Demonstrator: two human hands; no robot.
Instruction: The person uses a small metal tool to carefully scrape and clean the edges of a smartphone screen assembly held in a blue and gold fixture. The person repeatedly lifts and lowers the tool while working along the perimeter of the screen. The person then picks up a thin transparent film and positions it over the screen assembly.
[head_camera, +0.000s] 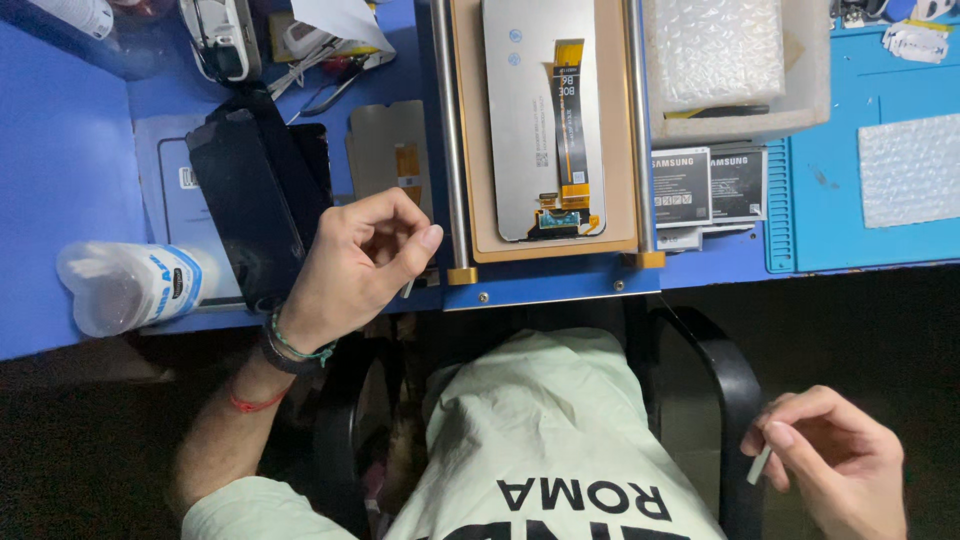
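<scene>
Left hand (355, 265) pinching thin white strip (408, 288) at surface (60, 170) edge; screen panel (545, 115) lying just right, long axis away. Right hand (835, 460) pinching white sliver (759, 465), well apart.

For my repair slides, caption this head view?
Left hand pinches a strip beside a phone screen panel; right hand holds another.
</scene>
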